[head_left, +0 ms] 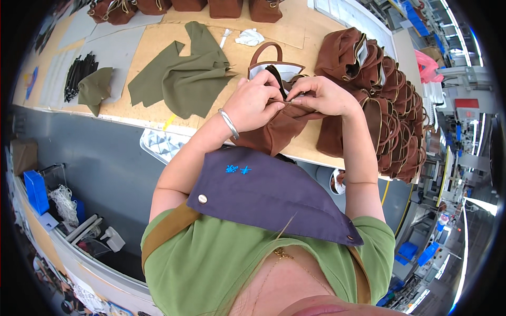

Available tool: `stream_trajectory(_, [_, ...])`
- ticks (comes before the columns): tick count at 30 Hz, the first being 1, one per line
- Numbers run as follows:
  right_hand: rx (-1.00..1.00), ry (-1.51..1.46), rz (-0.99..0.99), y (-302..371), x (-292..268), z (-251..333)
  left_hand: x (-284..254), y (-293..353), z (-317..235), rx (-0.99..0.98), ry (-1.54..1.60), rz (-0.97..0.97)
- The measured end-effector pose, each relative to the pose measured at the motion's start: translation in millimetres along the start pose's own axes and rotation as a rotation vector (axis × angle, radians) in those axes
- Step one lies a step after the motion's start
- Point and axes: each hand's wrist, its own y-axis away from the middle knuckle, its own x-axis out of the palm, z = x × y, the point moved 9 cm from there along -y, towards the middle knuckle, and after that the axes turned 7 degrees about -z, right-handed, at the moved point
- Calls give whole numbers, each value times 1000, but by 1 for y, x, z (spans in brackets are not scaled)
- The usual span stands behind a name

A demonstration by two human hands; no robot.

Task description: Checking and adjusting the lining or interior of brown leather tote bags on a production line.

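A brown handbag stands at the table's near edge, close against my apron. Its looped handle rises on the far side, and a pale lining shows inside the mouth. My left hand grips the bag's upper edge, beside a dark strip at the opening. Thumb and fingers of my right hand pinch the same rim from the other side. The fingertips of both hands nearly meet there. Whatever small part lies between them is too covered to make out.
Many brown bags are piled to the right, and more bags line the far edge. Olive cloth lies left of my hands. Beyond are a crumpled white cloth, black strips and a smaller olive piece.
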Motion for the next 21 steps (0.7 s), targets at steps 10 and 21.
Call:
stream_trajectory(10, [90,24,-34,-4,-2,-14,6,3,0,-43,17,81])
stream_trajectory(21, [25,26,63,-6,3,1,2,6,9,-162,42,44])
